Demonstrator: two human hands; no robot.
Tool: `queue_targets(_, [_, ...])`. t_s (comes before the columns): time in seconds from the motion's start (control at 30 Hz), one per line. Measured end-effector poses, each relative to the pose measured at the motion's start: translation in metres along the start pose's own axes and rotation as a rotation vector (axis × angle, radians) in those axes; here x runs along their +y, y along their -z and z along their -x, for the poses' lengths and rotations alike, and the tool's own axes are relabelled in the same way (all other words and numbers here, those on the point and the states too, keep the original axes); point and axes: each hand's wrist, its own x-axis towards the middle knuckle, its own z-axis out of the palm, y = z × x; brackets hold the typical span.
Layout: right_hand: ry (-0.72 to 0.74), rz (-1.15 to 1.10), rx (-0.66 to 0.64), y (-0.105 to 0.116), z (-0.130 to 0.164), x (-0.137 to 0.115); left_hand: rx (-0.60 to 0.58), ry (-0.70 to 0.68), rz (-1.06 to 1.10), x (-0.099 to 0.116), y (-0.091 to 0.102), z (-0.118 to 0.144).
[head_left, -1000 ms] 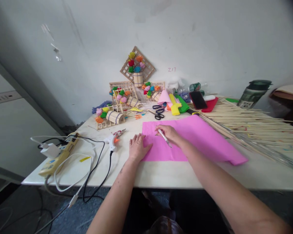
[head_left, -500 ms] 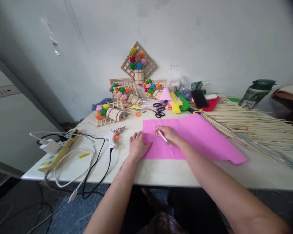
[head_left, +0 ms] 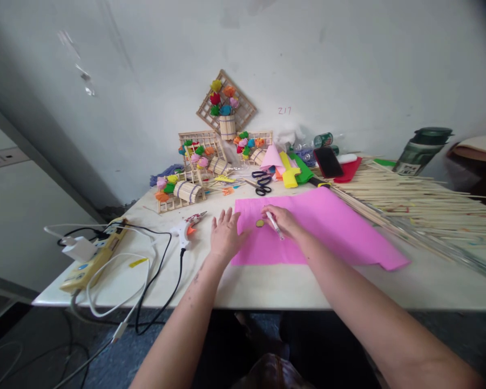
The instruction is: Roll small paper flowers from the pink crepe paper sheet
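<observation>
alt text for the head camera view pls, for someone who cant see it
A person's left hand rests flat on the edge of a pink paper sheet on a white table, while the right hand holds a pen beside a small round disc. Bamboo sticks, scissors and a glue gun lie around.

Head-worn view, looking forward and down — table (head_left: pixel 267 286) near, wall beyond

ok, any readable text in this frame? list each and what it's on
"Z17" or "217", first character unclear: small reddish handwriting on the wall.
Label on the dark green flask: print too blurred to read.
Green can near the phone: markings too small to read.
Nothing legible on the pink paper or the pen.
</observation>
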Motion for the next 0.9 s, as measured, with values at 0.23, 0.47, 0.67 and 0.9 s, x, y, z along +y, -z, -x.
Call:
queue_targets(0.23, [0.018, 0.268, 0.045, 0.000, 0.002, -0.006, 0.042, -0.002, 0.170, 0.017, -0.022, -0.019])
queue_targets(0.47, [0.026, 0.362, 0.012, 0.001, 0.000, -0.001, 0.102, -0.070, 0.262, 0.007, -0.046, -0.016])
queue_targets(0.67, [0.053, 0.365, 0.018, -0.003, -0.001, 0.000, 0.099, -0.058, 0.261, 0.007, -0.045, -0.016])
queue_targets(0.9, [0.084, 0.356, 0.029, -0.002, -0.001, 0.000, 0.088, -0.062, 0.300, 0.007, -0.044, -0.016])
